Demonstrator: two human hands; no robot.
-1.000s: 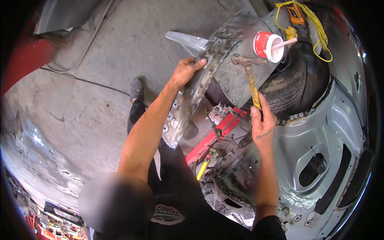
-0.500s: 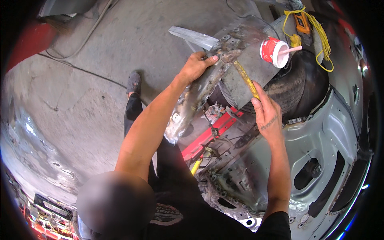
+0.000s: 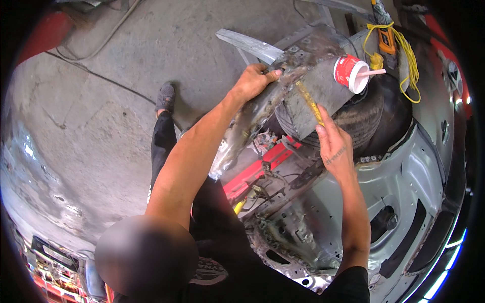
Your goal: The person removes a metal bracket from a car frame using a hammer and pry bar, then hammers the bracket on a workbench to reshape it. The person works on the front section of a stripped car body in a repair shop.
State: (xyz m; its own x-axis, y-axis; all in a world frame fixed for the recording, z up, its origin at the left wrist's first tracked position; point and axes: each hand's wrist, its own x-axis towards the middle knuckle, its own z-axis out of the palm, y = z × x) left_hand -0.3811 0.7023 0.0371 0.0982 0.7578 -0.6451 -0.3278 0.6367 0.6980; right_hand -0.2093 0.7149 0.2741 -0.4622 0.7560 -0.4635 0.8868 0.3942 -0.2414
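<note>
My right hand [image 3: 335, 146] is closed round the lower end of a worn yellow handle, seemingly a hammer [image 3: 309, 101]. Its upper end meets a long rusty, scraped metal panel [image 3: 257, 112], where a head is hard to tell from the rusty metal. Past the middle of this panel, my left hand [image 3: 254, 82] grips the left edge, thumb on top and the other fingers mostly hidden. The panel slants from near my body up toward a tire [image 3: 369, 116] on the right.
A red and white tub [image 3: 350, 74] with a stick in it stands on a grey sheet [image 3: 305, 118] by the tire. Behind it lie an orange power tool [image 3: 388, 40] and a yellow cord [image 3: 413, 65]. Grey car bodywork [image 3: 404, 171] fills the right; red bar [image 3: 257, 169] below.
The whole view has shifted slightly. Both hands keep their holds, and the yellow handle still reaches the panel at about the same place.
</note>
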